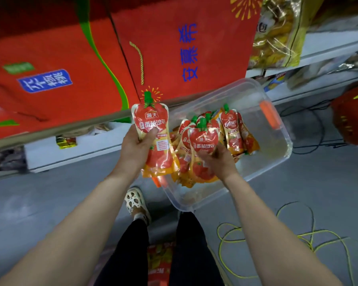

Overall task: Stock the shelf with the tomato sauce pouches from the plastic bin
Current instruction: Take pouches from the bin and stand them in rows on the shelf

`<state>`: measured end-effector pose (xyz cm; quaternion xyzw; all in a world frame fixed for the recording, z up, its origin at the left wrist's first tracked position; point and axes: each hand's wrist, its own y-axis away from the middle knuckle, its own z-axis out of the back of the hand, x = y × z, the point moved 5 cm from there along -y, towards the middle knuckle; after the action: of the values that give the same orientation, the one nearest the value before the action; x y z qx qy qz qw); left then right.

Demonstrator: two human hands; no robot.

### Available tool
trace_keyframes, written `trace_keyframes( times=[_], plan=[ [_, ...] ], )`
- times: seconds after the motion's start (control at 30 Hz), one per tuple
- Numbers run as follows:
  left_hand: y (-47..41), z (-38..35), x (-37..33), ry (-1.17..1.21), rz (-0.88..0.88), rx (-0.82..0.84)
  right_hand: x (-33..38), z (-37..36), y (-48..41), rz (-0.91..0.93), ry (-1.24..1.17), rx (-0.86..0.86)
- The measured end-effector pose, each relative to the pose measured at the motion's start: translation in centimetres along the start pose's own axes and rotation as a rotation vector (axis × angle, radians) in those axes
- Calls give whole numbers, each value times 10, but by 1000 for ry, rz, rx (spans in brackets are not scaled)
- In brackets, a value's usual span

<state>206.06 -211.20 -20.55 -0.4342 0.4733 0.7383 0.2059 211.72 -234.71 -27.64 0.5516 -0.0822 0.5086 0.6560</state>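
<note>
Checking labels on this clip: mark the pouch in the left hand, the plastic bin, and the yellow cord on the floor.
pouch in the left hand [151, 120]: head view, red front panel.
plastic bin [285, 149]: head view, right rim.
yellow cord [220, 242]: head view, left loop.

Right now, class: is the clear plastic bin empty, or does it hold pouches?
Not empty. The clear plastic bin holds several tomato sauce pouches bunched at its left side; its right half shows bare bottom.

- One head-worn, wide-angle camera looked steeply down along both forearms.
- It sat close above the plastic bin [254, 96], facing the shelf [56, 132] and floor [39, 203].
</note>
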Motion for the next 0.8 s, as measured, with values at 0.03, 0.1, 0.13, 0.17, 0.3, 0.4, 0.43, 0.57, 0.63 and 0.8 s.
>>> trace_keyframes(
  times=[0.03,0.1,0.13,0.17,0.3,0.4,0.43,0.57,0.63,0.8],
  plan=[
    [3,2,-2,20,15,9,4,4,3,-11,-74,10],
    [12,6,-10,53,35,14,16,10,17,-38,-179,38],
    [16,9,-15,67,47,10,20,13,26,-48,-214,43],
    [22,13,-21,82,57,4,24,15,33,-49,-249,49],
    [44,37,-48,137,32,-44,65,26,70,22,-333,68],
    [68,61,-68,157,-24,-54,100,33,101,111,-327,89],
    [76,70,-74,156,-50,-56,113,35,112,144,-323,87],
    [107,115,-110,127,-175,-56,170,30,150,283,-320,62],
    [119,141,-129,142,-231,-49,202,20,170,358,-341,73],
    [145,214,-174,193,-386,-37,282,-16,221,540,-331,103]
  ],
)
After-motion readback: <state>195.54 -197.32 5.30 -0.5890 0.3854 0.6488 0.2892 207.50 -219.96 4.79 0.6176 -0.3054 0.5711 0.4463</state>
